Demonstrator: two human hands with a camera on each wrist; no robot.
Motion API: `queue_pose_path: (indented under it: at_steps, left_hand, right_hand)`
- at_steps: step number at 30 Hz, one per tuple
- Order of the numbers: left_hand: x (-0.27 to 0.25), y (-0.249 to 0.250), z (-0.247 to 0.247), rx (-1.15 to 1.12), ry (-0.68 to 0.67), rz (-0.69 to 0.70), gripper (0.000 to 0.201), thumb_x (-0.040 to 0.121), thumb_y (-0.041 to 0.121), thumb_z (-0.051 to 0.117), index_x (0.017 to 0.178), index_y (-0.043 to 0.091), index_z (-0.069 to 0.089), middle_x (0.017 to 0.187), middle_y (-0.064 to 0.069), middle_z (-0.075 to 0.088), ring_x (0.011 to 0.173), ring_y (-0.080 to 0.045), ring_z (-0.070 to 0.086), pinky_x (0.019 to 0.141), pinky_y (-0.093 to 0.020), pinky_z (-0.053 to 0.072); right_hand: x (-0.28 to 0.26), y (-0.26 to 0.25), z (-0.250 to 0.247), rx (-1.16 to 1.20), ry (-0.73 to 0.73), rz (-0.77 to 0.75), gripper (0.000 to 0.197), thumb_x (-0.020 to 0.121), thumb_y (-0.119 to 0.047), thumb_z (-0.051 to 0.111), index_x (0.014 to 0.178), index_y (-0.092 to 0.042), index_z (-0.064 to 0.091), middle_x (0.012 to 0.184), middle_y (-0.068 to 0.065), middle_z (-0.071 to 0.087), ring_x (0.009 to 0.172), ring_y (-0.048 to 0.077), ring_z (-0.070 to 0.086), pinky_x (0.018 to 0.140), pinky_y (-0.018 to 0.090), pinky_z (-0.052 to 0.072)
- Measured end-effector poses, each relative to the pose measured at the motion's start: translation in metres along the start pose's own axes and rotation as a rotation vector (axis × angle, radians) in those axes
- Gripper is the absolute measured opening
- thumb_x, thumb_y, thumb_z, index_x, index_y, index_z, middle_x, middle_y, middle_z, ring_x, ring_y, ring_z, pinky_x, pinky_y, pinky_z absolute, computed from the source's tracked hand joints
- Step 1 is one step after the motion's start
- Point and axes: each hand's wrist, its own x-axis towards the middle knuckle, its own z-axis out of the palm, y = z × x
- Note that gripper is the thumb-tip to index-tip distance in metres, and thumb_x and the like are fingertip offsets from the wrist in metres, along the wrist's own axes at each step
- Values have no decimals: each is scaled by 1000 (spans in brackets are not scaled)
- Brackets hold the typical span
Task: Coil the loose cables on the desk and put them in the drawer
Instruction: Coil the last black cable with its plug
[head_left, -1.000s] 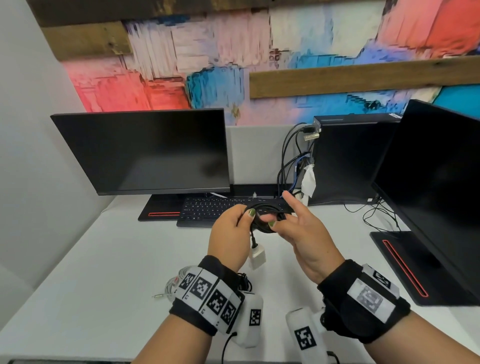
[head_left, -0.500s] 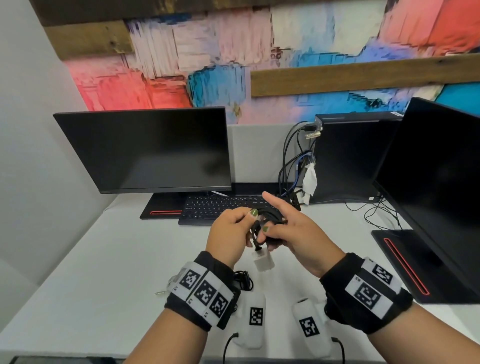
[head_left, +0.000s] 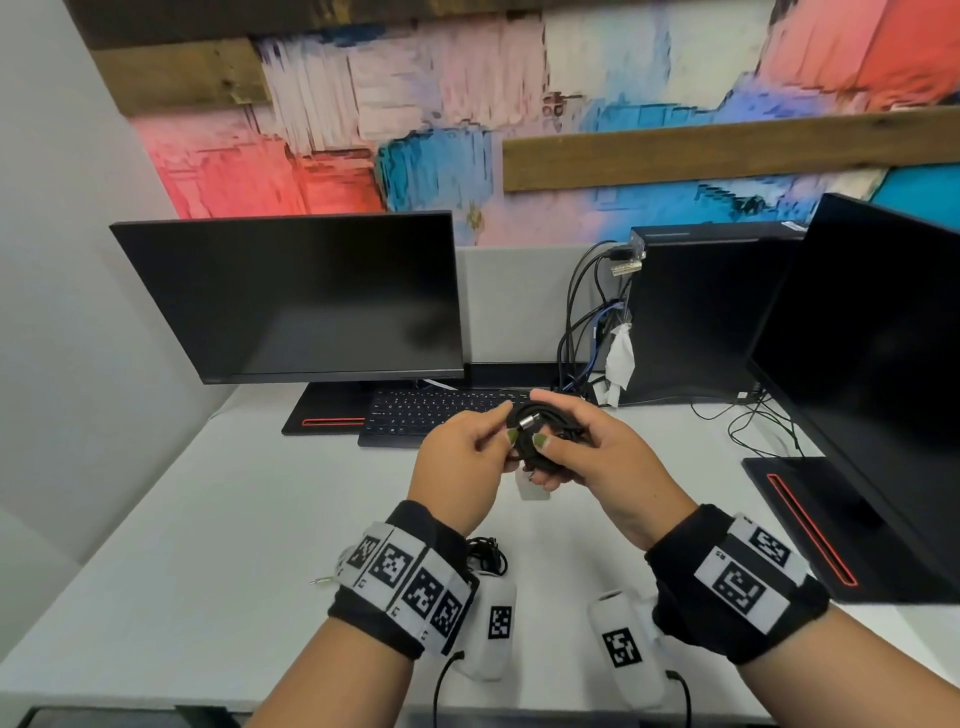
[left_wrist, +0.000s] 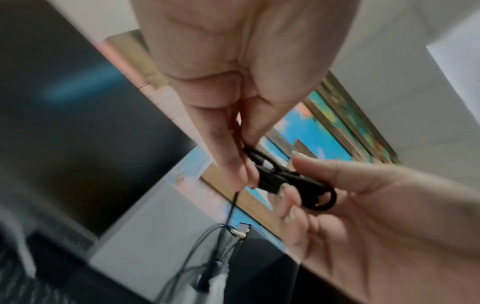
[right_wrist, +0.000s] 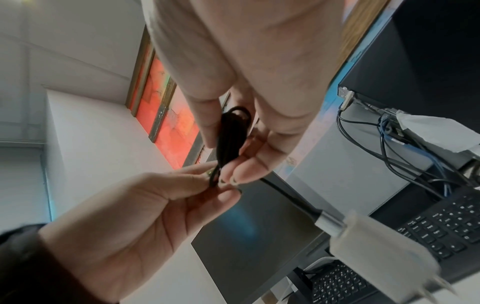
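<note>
A black cable, wound into a small coil (head_left: 551, 435), is held in the air in front of the keyboard by both hands. My right hand (head_left: 546, 453) grips the coil (right_wrist: 232, 131) between thumb and fingers. My left hand (head_left: 510, 430) pinches the cable's end with its silver connector (head_left: 528, 422) against the coil (left_wrist: 291, 182). A white charger plug (head_left: 534, 489) hangs from the cable under the hands, and it shows large in the right wrist view (right_wrist: 381, 248). No drawer is in view.
A black cable bundle (head_left: 487, 554) and a pale cable end (head_left: 326, 580) lie on the white desk (head_left: 218, 545) under my left wrist. Behind stand a keyboard (head_left: 441, 410), two monitors (head_left: 301, 296) (head_left: 878, 374), and a PC tower (head_left: 696, 317) with plugged cables.
The hands have drawn closer together around the coil. The white plug, which dangled lower, now hangs just under the hands. The silver connector end now lies on top of the coil.
</note>
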Motion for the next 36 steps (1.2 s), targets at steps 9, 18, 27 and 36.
queue_pose_path:
  at_steps: [9,18,27,36]
  left_hand:
    - [-8,2,-2,134,6,223,54,82,-1,58,129,26,55,106,8,50,75,-6,57,76,-6,44]
    - [-5,-9,-1,24,212,174,28,84,4,61,90,31,60,96,5,60,77,1,60,71,-9,46]
    - [-5,-18,1,75,11,20,31,90,27,58,121,30,60,111,11,59,100,1,56,86,-8,41]
    - [-6,-25,6,-239,-74,-228,6,85,8,65,86,6,70,81,-6,68,68,-16,67,66,-30,59]
  right_hand:
    - [0,4,0,71,86,37,30,97,-5,46,116,-20,64,104,13,67,68,28,67,71,39,60]
    - [-1,8,4,139,81,8,32,95,-3,49,120,-18,63,108,10,66,83,30,69,69,35,60]
    - [3,10,3,-97,-41,-89,33,96,-5,48,119,-26,61,110,0,66,85,14,68,67,31,60]
    - [9,32,-8,-43,25,11,32,100,-36,36,126,-37,55,94,2,63,81,14,60,74,33,54]
